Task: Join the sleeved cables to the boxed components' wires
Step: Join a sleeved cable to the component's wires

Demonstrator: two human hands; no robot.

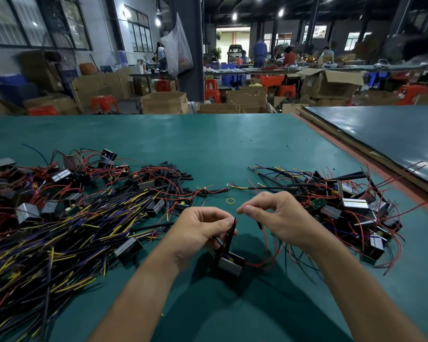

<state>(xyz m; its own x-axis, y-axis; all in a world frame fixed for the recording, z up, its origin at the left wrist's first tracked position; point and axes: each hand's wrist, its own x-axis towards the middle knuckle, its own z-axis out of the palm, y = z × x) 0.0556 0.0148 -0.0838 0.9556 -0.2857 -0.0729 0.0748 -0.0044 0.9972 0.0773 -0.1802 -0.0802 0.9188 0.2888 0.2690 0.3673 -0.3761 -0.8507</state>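
Hands met above the green table [232, 149] in the head view, as I watched from my console. The left hand [203, 228] gripped a black sleeved cable [230, 236] running down to the boxed component [230, 264], which lay at six o'clock of the hands. The right hand [269, 215] pinched a red wire [257, 264] that looped to that box. Loose cables [59, 230] were heaped at nine o'clock, tangled boxes [351, 208] at three, and a yellow rubber band [230, 200] lay at twelve.
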